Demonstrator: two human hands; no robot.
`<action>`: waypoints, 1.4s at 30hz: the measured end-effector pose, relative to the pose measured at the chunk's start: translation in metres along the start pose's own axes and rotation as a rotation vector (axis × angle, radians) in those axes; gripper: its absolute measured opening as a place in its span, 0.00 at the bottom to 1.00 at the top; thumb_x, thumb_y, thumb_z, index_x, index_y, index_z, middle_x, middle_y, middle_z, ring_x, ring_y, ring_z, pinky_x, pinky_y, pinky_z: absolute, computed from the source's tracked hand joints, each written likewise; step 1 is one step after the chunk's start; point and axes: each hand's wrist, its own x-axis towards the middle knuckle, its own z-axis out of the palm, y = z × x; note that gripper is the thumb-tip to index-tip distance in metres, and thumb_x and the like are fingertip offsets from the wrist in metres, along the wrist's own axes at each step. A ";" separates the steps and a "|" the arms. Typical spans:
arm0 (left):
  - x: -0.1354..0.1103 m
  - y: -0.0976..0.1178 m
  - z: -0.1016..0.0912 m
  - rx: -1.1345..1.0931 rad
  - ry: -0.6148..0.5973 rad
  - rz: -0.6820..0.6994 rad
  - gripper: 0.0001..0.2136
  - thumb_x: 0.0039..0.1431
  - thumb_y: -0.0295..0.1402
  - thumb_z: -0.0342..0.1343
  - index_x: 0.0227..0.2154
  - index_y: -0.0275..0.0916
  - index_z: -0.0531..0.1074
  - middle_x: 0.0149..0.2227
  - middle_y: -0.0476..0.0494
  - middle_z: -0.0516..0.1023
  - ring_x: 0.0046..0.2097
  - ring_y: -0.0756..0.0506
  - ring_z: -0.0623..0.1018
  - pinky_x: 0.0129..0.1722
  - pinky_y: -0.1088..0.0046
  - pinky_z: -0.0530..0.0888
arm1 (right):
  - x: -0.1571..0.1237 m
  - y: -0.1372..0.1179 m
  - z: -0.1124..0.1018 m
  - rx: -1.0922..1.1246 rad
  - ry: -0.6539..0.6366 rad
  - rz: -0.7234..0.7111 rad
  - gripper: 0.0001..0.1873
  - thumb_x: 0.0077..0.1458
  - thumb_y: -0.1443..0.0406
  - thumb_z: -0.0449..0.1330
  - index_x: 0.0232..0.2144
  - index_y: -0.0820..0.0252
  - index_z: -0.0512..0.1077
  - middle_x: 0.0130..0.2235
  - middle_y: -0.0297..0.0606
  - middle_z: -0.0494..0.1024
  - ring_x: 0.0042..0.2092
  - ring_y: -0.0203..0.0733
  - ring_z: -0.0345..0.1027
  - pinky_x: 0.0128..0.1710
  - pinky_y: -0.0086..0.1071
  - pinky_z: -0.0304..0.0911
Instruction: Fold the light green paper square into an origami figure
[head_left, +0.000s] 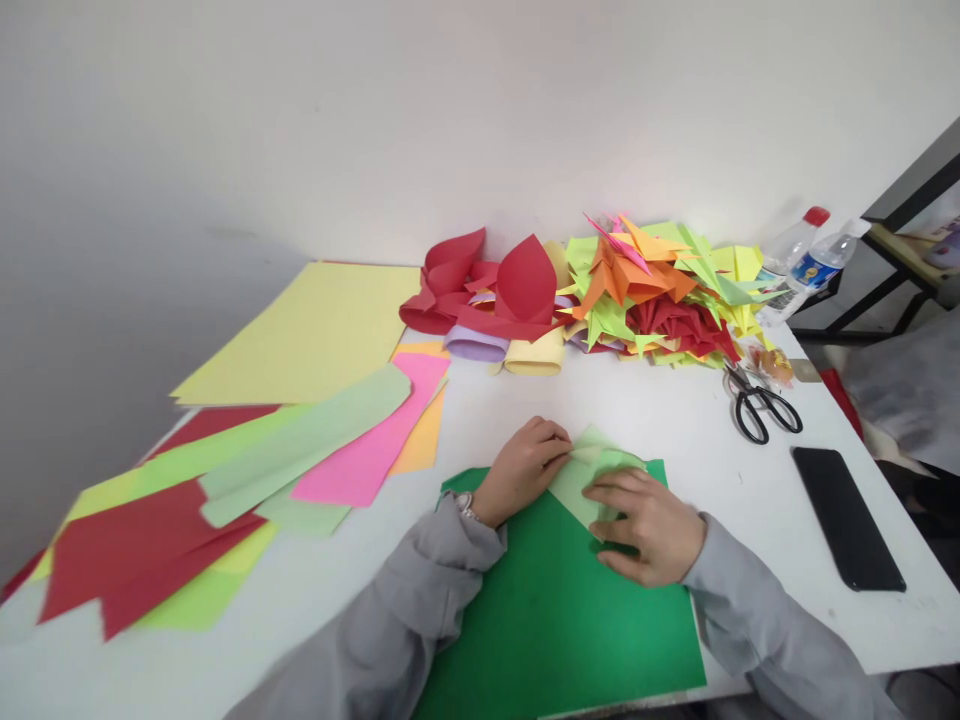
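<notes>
A small pale green folded paper [581, 478] lies on a dark green sheet [547, 610] at the table's near edge. My left hand [521, 470] pinches the paper's top corner with curled fingers. My right hand [649, 525] presses its fingers down flat on the paper's right side. Both arms are in grey sleeves, with a watch at the left wrist.
Coloured sheets [300, 440] lie spread at the left on the white table [675, 420]. A heap of folded paper shapes [637, 290] and red rolls [480, 290] lines the back wall. Scissors [757, 405], a black phone [847, 515] and two plastic bottles [802, 255] sit at the right.
</notes>
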 end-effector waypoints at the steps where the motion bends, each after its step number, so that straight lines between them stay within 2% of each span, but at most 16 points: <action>1: 0.000 0.000 0.000 0.000 0.001 -0.004 0.08 0.63 0.27 0.50 0.32 0.37 0.75 0.36 0.41 0.74 0.40 0.44 0.70 0.40 0.66 0.71 | 0.000 0.000 0.000 0.007 0.004 -0.006 0.13 0.54 0.57 0.59 0.37 0.58 0.78 0.52 0.45 0.74 0.53 0.52 0.64 0.50 0.47 0.60; 6: 0.000 0.000 0.000 -0.007 0.010 -0.029 0.08 0.62 0.28 0.51 0.32 0.38 0.75 0.36 0.41 0.74 0.40 0.44 0.71 0.41 0.66 0.72 | 0.001 -0.001 0.003 0.007 0.045 0.009 0.13 0.57 0.56 0.57 0.35 0.56 0.78 0.50 0.43 0.75 0.51 0.49 0.65 0.50 0.45 0.60; 10: 0.000 -0.001 0.001 -0.026 0.011 -0.031 0.09 0.62 0.28 0.50 0.31 0.39 0.75 0.36 0.42 0.75 0.40 0.45 0.72 0.41 0.66 0.72 | 0.005 -0.004 0.009 -0.071 0.112 0.112 0.21 0.60 0.54 0.55 0.49 0.62 0.72 0.53 0.48 0.72 0.52 0.50 0.65 0.49 0.44 0.62; 13: -0.001 -0.002 0.001 -0.038 0.009 -0.037 0.08 0.62 0.28 0.51 0.30 0.38 0.76 0.36 0.42 0.75 0.40 0.45 0.72 0.41 0.66 0.72 | 0.007 -0.006 0.015 -0.137 0.111 0.169 0.26 0.60 0.52 0.55 0.53 0.65 0.69 0.54 0.51 0.72 0.54 0.53 0.63 0.50 0.46 0.62; 20: -0.001 -0.002 0.001 -0.057 0.021 -0.037 0.09 0.62 0.30 0.53 0.27 0.39 0.75 0.35 0.42 0.75 0.40 0.45 0.72 0.41 0.66 0.73 | 0.008 -0.005 0.018 -0.178 0.097 0.165 0.27 0.58 0.53 0.58 0.52 0.65 0.69 0.53 0.51 0.73 0.53 0.53 0.63 0.50 0.46 0.61; 32: -0.002 -0.001 -0.001 -0.092 0.032 0.005 0.11 0.63 0.32 0.53 0.25 0.39 0.73 0.39 0.41 0.76 0.40 0.46 0.72 0.42 0.67 0.72 | 0.008 -0.005 0.017 -0.183 0.109 0.133 0.25 0.59 0.54 0.57 0.51 0.66 0.70 0.53 0.50 0.73 0.51 0.53 0.64 0.47 0.45 0.63; 42: -0.001 0.003 -0.002 -0.151 0.073 0.028 0.10 0.61 0.29 0.55 0.23 0.38 0.71 0.39 0.41 0.76 0.40 0.46 0.72 0.41 0.67 0.72 | 0.008 -0.005 0.018 -0.186 0.108 0.115 0.24 0.60 0.54 0.56 0.50 0.65 0.70 0.53 0.49 0.73 0.50 0.52 0.63 0.47 0.45 0.61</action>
